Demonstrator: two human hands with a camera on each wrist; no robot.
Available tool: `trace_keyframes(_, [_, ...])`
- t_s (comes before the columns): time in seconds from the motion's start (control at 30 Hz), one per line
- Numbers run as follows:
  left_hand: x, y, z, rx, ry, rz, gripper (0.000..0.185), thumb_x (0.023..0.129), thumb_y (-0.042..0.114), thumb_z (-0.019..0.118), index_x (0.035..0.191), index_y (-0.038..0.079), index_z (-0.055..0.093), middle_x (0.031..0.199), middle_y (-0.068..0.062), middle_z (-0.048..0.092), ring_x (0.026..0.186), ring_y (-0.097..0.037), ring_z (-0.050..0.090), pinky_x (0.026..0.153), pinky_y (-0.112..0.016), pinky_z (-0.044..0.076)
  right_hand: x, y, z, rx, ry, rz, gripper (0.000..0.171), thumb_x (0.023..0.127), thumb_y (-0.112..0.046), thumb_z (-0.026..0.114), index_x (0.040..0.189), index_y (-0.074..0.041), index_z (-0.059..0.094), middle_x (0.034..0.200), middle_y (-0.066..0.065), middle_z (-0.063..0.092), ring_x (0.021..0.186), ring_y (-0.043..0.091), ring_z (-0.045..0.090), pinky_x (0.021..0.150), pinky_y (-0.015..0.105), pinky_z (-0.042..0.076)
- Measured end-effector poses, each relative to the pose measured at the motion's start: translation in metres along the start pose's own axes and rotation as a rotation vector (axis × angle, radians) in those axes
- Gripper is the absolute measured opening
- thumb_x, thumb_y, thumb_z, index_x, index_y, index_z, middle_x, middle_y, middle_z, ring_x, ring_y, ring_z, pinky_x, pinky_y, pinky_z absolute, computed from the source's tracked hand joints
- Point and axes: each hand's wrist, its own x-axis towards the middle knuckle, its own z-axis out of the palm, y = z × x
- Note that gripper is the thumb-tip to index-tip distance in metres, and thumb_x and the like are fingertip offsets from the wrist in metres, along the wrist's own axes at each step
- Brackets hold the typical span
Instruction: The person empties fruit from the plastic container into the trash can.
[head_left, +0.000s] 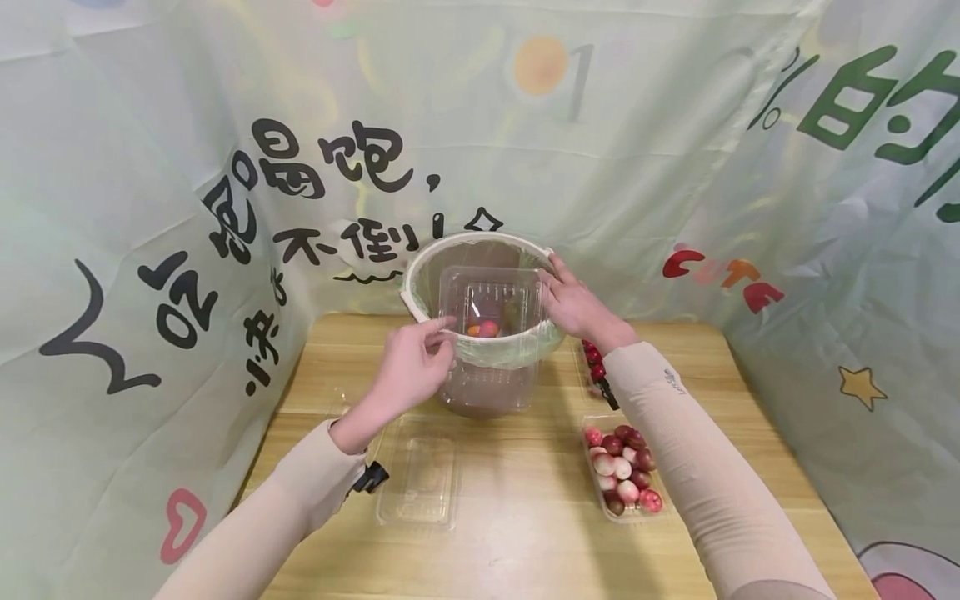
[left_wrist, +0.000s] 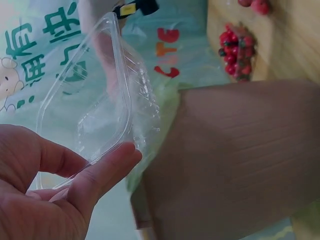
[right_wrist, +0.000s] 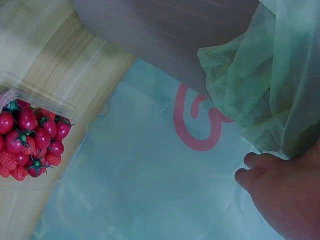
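On the wooden counter (head_left: 525, 517) stands a bin (head_left: 487, 400) lined with a green bag (head_left: 510, 350). Both hands tip a clear clamshell box (head_left: 491, 304) over its mouth: left hand (head_left: 412, 367) and right hand (head_left: 573, 304) each pinch an edge. Emptying seems underway; next likely needs steeper tilting.

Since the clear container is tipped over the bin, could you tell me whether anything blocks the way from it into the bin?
Nothing visible does. The clear container, held by the left hand and right hand, sits at the open mouth of the bin.
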Motion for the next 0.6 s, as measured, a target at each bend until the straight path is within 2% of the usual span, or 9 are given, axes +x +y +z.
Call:
trace_keyframes(0.13, [-0.010, -0.009, 0.004, 0.009, -0.005, -0.007, 0.045, 0.094, -0.002, 0.057, 0.138, -0.007, 0.063, 0.117, -0.027, 0.076, 0.046, -0.015, 0.063, 0.037, -0.021, 0.040, 0.002, -0.001, 0.000, -0.008, -0.002, 0.003, 0.064, 0.113, -0.040, 0.017, 0.168, -0.008, 0.024, 0.179, 0.012, -0.009, 0.162, 0.045, 0.014, 0.132, 0.063, 0.014])
trace_keyframes(0.23, [-0.018, -0.013, 0.007, -0.001, -0.021, -0.026, 0.045, 0.093, -0.002, 0.057, 0.137, -0.008, 0.064, 0.119, -0.027, 0.076, 0.058, -0.016, 0.072, 0.038, -0.022, 0.043, 0.002, -0.002, 0.000, -0.010, -0.003, 0.008, 0.062, 0.113, -0.038, 0.018, 0.168, -0.008, 0.024, 0.179, 0.013, -0.008, 0.163, 0.044, 0.012, 0.132, 0.063, 0.014])
trace_keyframes(0.37, [-0.028, -0.021, 0.013, -0.014, -0.028, -0.041, 0.045, 0.092, -0.004, 0.057, 0.136, -0.006, 0.065, 0.119, -0.025, 0.076, 0.068, -0.022, 0.077, 0.039, -0.021, 0.042, 0.002, -0.004, -0.002, -0.014, -0.011, 0.010, 0.063, 0.114, -0.040, 0.018, 0.168, -0.009, 0.023, 0.179, 0.013, -0.009, 0.163, 0.044, 0.012, 0.132, 0.063, 0.013])
trace_keyframes(0.5, [-0.036, -0.029, 0.021, -0.029, -0.021, -0.042, 0.045, 0.092, -0.004, 0.057, 0.135, -0.004, 0.067, 0.117, -0.024, 0.077, 0.066, -0.016, 0.075, 0.041, -0.020, 0.044, 0.002, -0.003, -0.002, -0.012, -0.011, 0.004, 0.061, 0.114, -0.037, 0.020, 0.168, -0.008, 0.024, 0.179, 0.014, -0.009, 0.162, 0.045, 0.013, 0.131, 0.063, 0.014])
trace_keyframes(0.6, [-0.043, -0.034, 0.027, -0.030, -0.024, -0.050, 0.044, 0.091, -0.004, 0.057, 0.134, -0.005, 0.068, 0.116, -0.022, 0.078, 0.052, -0.004, 0.061, 0.040, -0.019, 0.041, 0.002, -0.003, -0.001, -0.010, -0.004, -0.004, 0.060, 0.114, -0.035, 0.021, 0.167, -0.008, 0.026, 0.179, 0.015, -0.007, 0.162, 0.045, 0.013, 0.131, 0.064, 0.014])
